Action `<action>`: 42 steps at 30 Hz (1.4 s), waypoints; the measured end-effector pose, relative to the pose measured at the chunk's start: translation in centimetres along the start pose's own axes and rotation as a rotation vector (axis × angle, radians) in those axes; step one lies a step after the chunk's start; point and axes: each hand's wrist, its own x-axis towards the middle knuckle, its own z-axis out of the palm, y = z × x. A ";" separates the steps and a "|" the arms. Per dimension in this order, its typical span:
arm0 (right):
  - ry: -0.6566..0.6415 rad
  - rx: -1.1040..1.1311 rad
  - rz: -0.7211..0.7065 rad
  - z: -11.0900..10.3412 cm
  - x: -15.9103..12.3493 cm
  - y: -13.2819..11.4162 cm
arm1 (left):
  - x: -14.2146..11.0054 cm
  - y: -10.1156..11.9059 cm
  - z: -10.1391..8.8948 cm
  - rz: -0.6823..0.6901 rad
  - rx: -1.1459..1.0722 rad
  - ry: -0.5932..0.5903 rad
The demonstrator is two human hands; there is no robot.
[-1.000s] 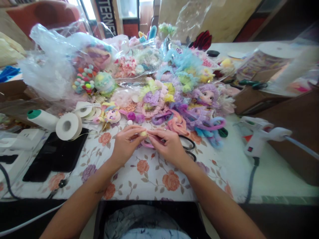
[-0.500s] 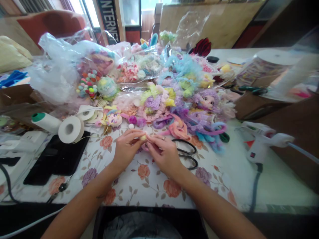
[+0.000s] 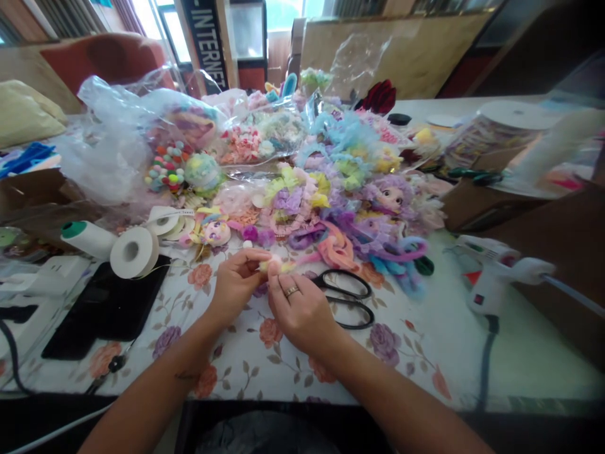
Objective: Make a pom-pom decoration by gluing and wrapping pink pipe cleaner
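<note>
My left hand (image 3: 235, 282) and my right hand (image 3: 297, 309) meet over the floral tablecloth (image 3: 265, 359), both pinching a small pale yellow fluffy piece (image 3: 273, 265) between their fingertips. The right hand wears a ring and its fingers curl over the piece from the right. Black-handled scissors (image 3: 347, 302) lie on the cloth just right of my right hand. A small doll head (image 3: 215, 232) with pastel hair lies beyond my left hand.
A heap of pastel ruffles, pompoms and dolls (image 3: 331, 195) in plastic bags fills the table's middle. White tape rolls (image 3: 135, 252) and a black pad (image 3: 101, 306) sit at left. A white glue gun (image 3: 494, 277) with its cord lies at right, beside cardboard boxes (image 3: 477, 195).
My right hand has shifted left and closer to me, uncovering the scissors. Both hands keep pinching the yellow piece. The view tilted slightly.
</note>
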 end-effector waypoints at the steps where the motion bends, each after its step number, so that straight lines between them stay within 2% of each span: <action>1: 0.003 -0.006 -0.007 -0.1 0.0 0.0 | 0.0 0.0 0.0 -0.008 -0.008 -0.003; 9: 0.029 -0.026 -0.015 -0.6 0.3 0.2 | 0.0 0.3 0.1 -0.153 -0.043 -0.009; 15: 0.106 0.075 -0.067 -0.9 0.3 0.5 | 0.1 0.4 -0.3 -0.277 -0.045 -0.062; 18: 0.219 0.218 0.083 -1.0 0.4 1.2 | 0.1 0.4 -0.6 -0.332 -0.023 -0.120; 21: 0.279 0.379 0.445 -1.2 0.8 2.4 | 0.0 0.7 -0.6 -0.377 -0.042 -0.155; 23: 0.219 0.512 0.682 -1.2 1.0 3.4 | -0.1 1.1 -0.5 -0.393 -0.073 -0.180; 25: 0.040 0.686 0.806 -1.1 1.1 4.3 | -0.2 1.3 -0.3 -0.396 -0.114 -0.214; 28: -0.266 0.885 0.781 -0.8 1.2 5.0 | -0.2 1.3 -0.3 -0.396 -0.151 -0.252; 30: -0.304 0.887 0.763 -0.7 1.2 5.3 | -0.1 1.3 -0.3 -0.416 -0.144 -0.242; 33: -0.106 0.729 0.799 -1.3 0.7 5.9 | 0.1 1.3 -0.5 -0.448 -0.127 -0.179; 36: 0.144 0.519 0.884 -2.9 -1.5 6.7 | 0.2 1.5 -0.5 -0.438 -0.143 -0.136; 42: 0.575 -0.003 1.333 -7.4 -11.1 8.9 | 0.1 1.2 -0.5 -0.450 -0.159 -0.128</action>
